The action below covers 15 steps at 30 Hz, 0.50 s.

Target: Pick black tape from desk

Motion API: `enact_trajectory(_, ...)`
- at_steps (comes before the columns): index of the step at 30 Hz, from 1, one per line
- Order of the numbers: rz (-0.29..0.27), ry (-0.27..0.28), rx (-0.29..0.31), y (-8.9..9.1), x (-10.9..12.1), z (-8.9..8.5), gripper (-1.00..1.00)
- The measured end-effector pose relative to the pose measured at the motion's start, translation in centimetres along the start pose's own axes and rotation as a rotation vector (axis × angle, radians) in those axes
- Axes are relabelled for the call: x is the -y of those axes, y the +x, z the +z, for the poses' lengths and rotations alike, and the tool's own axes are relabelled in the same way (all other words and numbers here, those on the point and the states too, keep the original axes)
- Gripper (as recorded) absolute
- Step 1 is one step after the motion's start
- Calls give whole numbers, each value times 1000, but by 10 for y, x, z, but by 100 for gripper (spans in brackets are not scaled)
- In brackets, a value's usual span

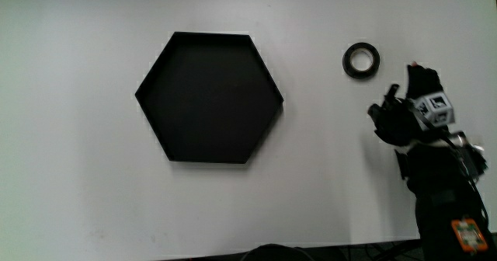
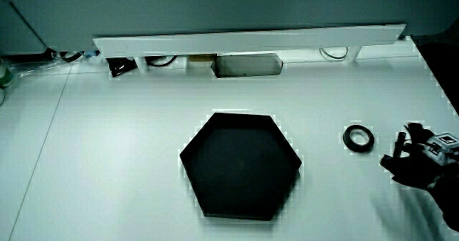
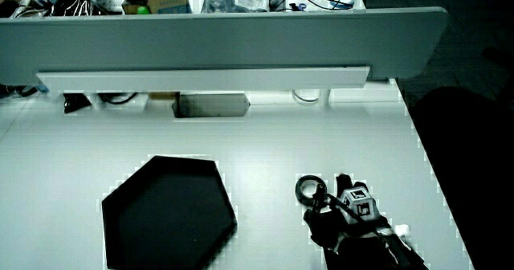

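Now your gloved hand [image 1: 409, 109] hovers over the white bench [image 1: 78, 175], its grip loose, fingers [image 1: 386, 113] spread and holding nothing. The black tape [image 1: 362, 60] lies flat on the bench just beside your fingertips, a little farther from you than the hand, apart from it in the main view. In both side views the tape [image 2: 358, 138] [image 3: 308, 190] sits between your hand [image 2: 416, 162] [image 3: 341, 214] and the black hexagonal tray [image 1: 210, 98], well apart from the tray.
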Motion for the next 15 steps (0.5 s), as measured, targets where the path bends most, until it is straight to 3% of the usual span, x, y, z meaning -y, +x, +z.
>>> enact_trajectory(1,30,-8,2,-6,0,7,0)
enact_trajectory(3,33,-53,24,-12,-9,6,0)
enact_trajectory(4,20,-49,46,-16,-10,11,0)
enact_trajectory(7,51,-63,45,-24,-17,21,0)
enact_trajectory(12,53,-131,52,-22,-26,22,0)
enact_trajectory(13,47,-111,55,-23,-23,26,0)
enact_trajectory(15,43,-155,59,-22,-25,23,0)
